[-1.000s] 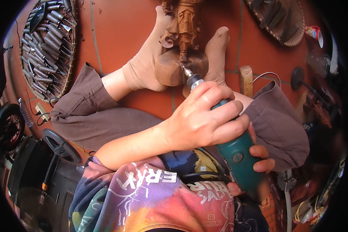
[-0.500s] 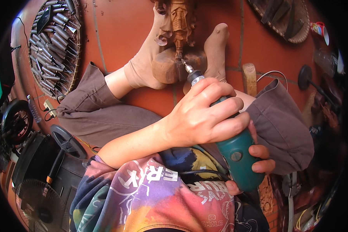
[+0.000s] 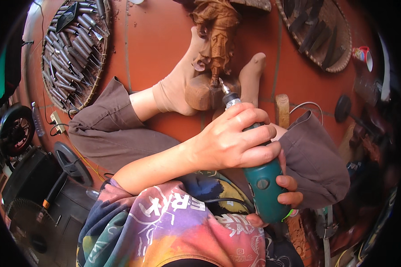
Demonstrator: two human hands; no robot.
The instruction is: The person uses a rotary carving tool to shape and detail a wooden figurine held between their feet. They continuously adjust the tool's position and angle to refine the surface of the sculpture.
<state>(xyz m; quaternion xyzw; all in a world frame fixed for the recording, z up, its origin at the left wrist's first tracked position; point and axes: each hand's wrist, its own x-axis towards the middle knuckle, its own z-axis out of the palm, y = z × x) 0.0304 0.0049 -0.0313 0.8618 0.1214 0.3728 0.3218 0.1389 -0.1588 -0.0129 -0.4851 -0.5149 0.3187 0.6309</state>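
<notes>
The rotary tool (image 3: 266, 192) is teal, the carving (image 3: 219, 42) brown, the shirt (image 3: 178, 231) multicoloured.

Carved figure (image 3: 216, 38), twelve o'clock: was finely cut, faintly glossy wood.
Rotary tool (image 3: 267, 175), four o'clock: looked like smooth, semi-gloss plastic; its bit (image 3: 224, 86) was bright metal.
Tray (image 3: 104, 55), ten o'clock: was rough and woven.
Trousers (image 3: 109, 127), nine o'clock: were matt cloth.
Floor tiles (image 3: 156, 44), eleven o'clock: were smooth, softly shiny.

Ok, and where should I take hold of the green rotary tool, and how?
Probably best around the thick, rounded body of the green rotary tool, coming from its rear end near the shirt: the slim metal bit points away, toward the wooden carving, so stay behind the dark collar.
</notes>
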